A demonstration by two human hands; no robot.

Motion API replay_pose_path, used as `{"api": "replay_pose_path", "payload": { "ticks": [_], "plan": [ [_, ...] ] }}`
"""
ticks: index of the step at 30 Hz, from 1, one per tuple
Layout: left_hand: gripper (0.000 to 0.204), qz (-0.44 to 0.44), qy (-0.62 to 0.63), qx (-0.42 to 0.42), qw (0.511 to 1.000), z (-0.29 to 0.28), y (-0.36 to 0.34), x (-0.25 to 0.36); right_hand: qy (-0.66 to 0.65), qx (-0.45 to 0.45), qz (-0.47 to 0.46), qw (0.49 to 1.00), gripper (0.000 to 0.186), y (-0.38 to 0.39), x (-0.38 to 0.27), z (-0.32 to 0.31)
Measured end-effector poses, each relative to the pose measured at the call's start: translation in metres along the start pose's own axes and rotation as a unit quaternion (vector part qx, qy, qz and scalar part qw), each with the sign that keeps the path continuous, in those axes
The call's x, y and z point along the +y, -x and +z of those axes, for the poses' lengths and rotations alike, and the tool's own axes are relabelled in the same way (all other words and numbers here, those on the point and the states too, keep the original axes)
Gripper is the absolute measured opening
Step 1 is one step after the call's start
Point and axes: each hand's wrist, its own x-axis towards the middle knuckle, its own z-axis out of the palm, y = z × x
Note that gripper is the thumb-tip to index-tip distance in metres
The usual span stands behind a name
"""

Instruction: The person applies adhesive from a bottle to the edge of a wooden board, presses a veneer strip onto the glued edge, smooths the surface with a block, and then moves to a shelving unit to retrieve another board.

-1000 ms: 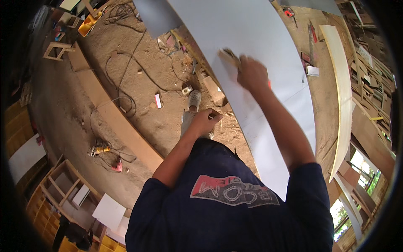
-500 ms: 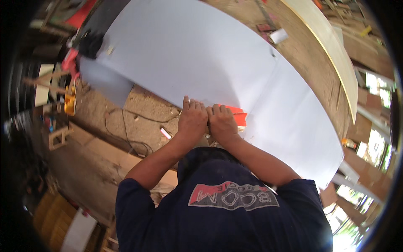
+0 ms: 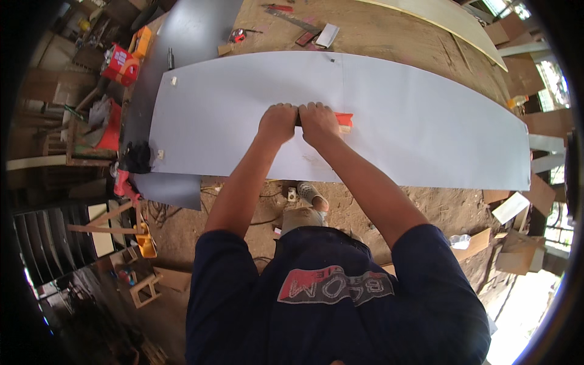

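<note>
Evidently, a tool with a bright-orange, cream-edged end [image 3: 345, 120] is held above or against the broad pale-grey sheet [image 3: 420, 128] by the right hand [image 3: 319, 126]. The left hand [image 3: 278, 125] is set just beside it, presumably for steadiness. On both, fingers are bent and pressed together; whether anything is gripped by the left cannot be told.

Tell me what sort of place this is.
Probably a woodworking or furniture workshop: a large grey panel is laid out in front of the person, what looks like a red-and-black tape measure lies beyond it, and a long pale board is farther off.
</note>
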Motion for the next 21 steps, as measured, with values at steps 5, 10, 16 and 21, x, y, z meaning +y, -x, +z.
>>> {"api": "replay_pose_path", "payload": {
  "ticks": [5,10,16,21],
  "plan": [
    [0.037,0.023,0.095,-0.005,0.995,-0.015,0.094,0.054,-0.072,0.022,-0.019,0.997,0.027,0.117,-0.010,-0.005],
    [0.045,0.030,0.092,-0.024,0.995,0.001,0.133,0.077,-0.002,0.112,0.002,0.994,0.026,0.181,-0.009,0.021],
    [0.027,0.123,0.071,-0.092,0.986,0.020,0.100,0.097,0.006,0.001,0.017,1.000,0.022,0.176,-0.007,0.025],
    [0.021,0.156,0.093,-0.060,0.982,0.041,0.067,0.077,0.023,0.017,0.032,0.999,0.017,0.146,0.006,0.037]
  ]
}}
